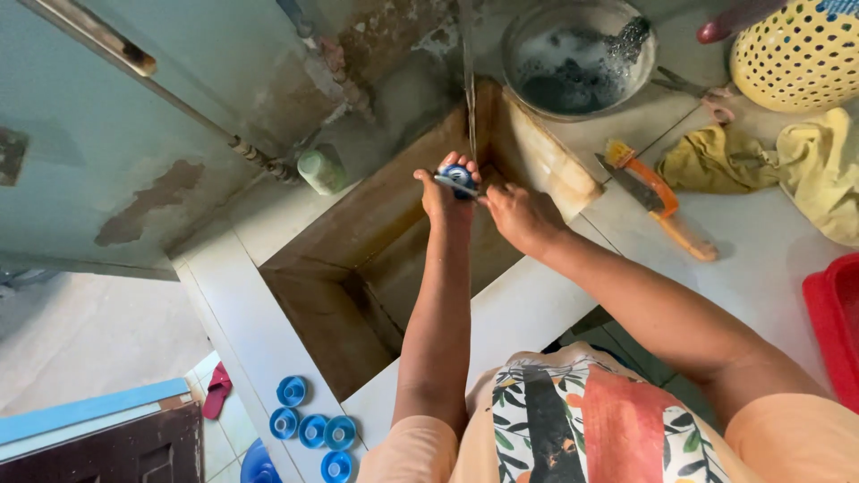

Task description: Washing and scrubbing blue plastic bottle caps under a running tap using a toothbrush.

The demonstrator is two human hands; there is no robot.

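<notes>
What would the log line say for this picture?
left hand: holds blue cap | right hand: at cap | water stream falls on it | over sink

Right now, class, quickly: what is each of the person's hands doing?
Left hand: closed around a small blue cup, held under the running water.
Right hand: next to the cup, fingers at its side; grip cannot be told.

Sink basin (358,259) lies open below; knife (658,197), metal bowl (577,58) and cloth (805,161) crowd the right counter.
</notes>
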